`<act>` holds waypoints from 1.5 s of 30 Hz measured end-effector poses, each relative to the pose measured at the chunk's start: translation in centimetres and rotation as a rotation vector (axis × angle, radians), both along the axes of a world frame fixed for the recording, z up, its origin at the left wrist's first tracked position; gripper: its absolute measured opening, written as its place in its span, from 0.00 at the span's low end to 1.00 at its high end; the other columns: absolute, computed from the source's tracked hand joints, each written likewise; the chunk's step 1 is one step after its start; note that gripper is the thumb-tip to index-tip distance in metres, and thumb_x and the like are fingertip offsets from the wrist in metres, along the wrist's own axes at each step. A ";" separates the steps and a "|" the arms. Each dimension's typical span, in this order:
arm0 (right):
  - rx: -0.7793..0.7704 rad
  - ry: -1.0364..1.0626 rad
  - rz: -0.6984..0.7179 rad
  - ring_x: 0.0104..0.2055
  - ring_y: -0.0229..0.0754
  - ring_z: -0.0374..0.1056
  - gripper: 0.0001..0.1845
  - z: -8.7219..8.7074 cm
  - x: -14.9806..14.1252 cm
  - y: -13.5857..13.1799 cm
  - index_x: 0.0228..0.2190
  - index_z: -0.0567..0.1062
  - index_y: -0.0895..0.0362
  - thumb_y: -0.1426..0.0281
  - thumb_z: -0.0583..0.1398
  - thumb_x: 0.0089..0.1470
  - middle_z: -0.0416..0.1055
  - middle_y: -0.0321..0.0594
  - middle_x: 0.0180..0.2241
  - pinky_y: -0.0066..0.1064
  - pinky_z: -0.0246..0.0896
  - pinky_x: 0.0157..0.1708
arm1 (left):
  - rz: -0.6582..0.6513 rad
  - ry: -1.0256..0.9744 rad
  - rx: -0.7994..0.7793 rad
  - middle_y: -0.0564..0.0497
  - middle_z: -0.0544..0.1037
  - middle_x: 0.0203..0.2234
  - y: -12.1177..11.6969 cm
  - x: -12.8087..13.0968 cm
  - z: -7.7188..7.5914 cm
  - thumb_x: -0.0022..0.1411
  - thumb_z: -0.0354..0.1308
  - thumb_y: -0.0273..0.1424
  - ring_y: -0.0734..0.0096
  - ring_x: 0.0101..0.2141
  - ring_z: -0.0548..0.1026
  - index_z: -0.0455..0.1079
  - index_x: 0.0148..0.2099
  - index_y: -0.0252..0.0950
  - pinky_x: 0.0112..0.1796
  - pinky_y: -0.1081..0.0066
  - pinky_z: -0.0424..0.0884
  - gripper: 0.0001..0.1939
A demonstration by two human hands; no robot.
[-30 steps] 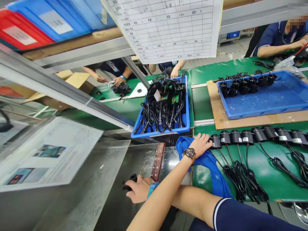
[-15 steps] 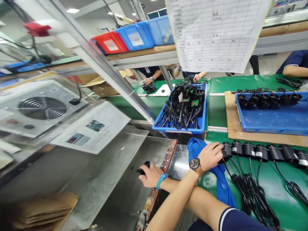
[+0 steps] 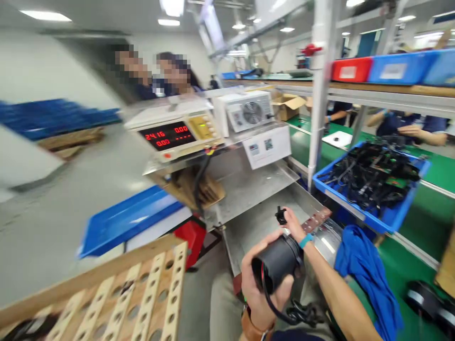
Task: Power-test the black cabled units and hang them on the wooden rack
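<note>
My left hand, with a brown watch strap at the wrist, is wrapped around a black cylindrical housing. The housing's open end faces me, and a red wire shows inside. A black cable hangs from it in a bundle over my lap. Just beyond the housing, my right hand, wearing a blue wristband, grips a small black part whose exact kind I cannot make out. Under that hand is a metal tray surface with a brown perforated strip.
A blue cloth lies right of my arm, beside more black housings. Farther back stands a blue bin of cables and boards. A lit power supply is ahead; a wooden rack with holes is lower left. Several people are nearby.
The view has swung left. My left hand has taken a housing from the row on the green bench and brought it before my body. The arms are no longer crossed.
</note>
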State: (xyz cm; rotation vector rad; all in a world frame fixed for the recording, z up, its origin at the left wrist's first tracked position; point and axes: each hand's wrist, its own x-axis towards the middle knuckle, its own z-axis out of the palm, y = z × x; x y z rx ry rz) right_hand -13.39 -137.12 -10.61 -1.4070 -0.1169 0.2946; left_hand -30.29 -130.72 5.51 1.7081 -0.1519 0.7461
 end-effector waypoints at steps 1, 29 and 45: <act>0.073 0.036 0.059 0.47 0.49 0.69 0.31 0.2 0.2 0.4 0.57 0.60 0.53 0.47 0.49 0.62 0.66 0.47 0.50 0.38 0.69 0.40 | 0.057 0.040 0.018 0.39 0.73 0.52 1.6 0.5 -0.5 0.58 0.64 0.44 0.52 0.53 0.73 0.60 0.56 0.40 0.54 0.49 0.69 0.29; 0.487 0.397 0.359 0.45 0.53 0.72 0.28 6.7 -2.1 6.9 0.48 0.71 0.55 0.62 0.71 0.46 0.72 0.45 0.46 0.49 0.72 0.45 | -0.009 0.497 -0.116 0.38 0.66 0.59 8.9 2.8 -12.8 0.67 0.53 0.37 0.58 0.58 0.67 0.55 0.64 0.36 0.57 0.56 0.65 0.27; 0.331 0.593 0.420 0.36 0.46 0.73 0.13 -2.7 7.4 11.0 0.34 0.72 0.59 0.69 0.69 0.48 0.74 0.44 0.33 0.45 0.75 0.42 | -0.530 0.896 -1.304 0.40 0.73 0.47 4.8 0.0 -16.0 0.44 0.59 0.23 0.54 0.47 0.75 0.67 0.44 0.33 0.43 0.56 0.72 0.20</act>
